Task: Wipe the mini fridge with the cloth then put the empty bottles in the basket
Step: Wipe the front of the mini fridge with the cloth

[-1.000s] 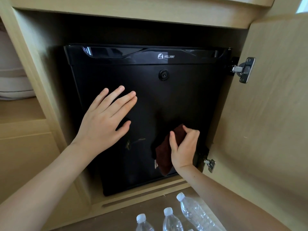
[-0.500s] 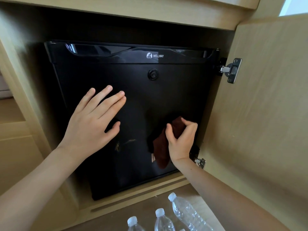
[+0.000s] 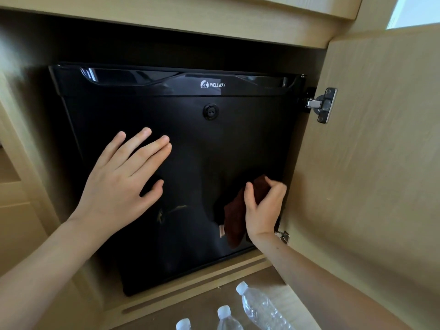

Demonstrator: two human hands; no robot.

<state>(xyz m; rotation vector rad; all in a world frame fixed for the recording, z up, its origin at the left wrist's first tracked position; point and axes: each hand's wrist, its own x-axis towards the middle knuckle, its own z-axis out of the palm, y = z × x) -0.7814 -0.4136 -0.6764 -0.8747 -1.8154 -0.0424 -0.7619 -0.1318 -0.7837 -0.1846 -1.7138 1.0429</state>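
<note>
Brown cloth [image 3: 234, 217] between curled right fingers [image 3: 273, 188]; left fingers [image 3: 142, 151] flat on fridge [image 3: 226, 144].

Light wood cabinet [image 3: 166, 17], open door [image 3: 381, 163]

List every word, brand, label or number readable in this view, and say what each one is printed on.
"WELLWAY" with a small white logo to its left: on the glossy top band of the black mini fridge door, above the round lock.
Clear plastic bottles at the bottom edge: no label or print can be made out.
Cabinet door hinge: any stamped marks are too small to read.
No other text is visible.
</note>
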